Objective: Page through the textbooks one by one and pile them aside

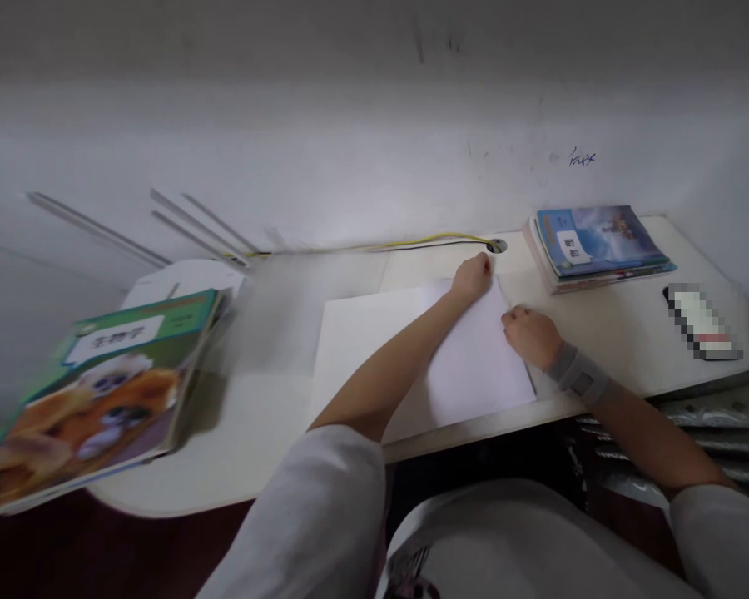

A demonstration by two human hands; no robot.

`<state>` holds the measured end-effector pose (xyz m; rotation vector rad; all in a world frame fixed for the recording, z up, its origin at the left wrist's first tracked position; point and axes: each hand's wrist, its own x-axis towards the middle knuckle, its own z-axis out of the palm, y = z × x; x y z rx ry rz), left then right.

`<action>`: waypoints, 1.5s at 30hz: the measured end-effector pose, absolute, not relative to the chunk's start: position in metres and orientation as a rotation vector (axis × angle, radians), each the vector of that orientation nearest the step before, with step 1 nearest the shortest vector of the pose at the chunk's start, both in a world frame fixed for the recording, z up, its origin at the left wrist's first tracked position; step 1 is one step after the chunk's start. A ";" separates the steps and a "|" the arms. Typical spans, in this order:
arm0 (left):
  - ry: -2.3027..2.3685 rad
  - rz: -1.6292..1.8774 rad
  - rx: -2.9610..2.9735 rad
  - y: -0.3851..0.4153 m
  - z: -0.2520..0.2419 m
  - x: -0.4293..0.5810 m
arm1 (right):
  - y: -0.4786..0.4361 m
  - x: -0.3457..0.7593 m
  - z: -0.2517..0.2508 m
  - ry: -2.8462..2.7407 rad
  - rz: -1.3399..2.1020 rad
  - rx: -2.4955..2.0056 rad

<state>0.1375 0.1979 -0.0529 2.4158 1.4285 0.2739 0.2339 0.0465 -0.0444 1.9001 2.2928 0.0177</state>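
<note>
A large white sheet of paper (474, 366) lies on the white desk in front of me, with a crease or fold near its middle. My left hand (473, 277) is at its top right corner, fingers curled in and pressed together. Beside the sheet's right edge is my right hand (530, 334), its fingers also curled, with a grey band (577, 374) round the wrist. Whatever thin edge either hand may pinch is too small to make out.
A stack of books with a green cover (118, 383) stands at the left. Blue-covered books (602, 241) lie at the back right, near a phone (702, 324). Yellow and black cables (437, 239) run along the wall into a round desk hole (497, 246).
</note>
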 end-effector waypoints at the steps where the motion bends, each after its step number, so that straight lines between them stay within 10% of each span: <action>1: 1.445 0.292 2.421 0.194 -0.049 0.135 | 0.040 0.235 -0.046 2.314 0.019 1.893; 14: 0.685 -0.038 3.092 0.006 -0.041 0.010 | 0.004 0.235 -0.054 2.461 0.010 1.867; 32: 0.592 0.408 3.247 -0.001 -0.072 0.026 | -0.089 0.229 -0.085 2.600 0.304 2.114; 45: 0.876 0.090 3.211 -0.013 -0.073 0.049 | -0.088 0.233 -0.055 2.481 0.283 1.944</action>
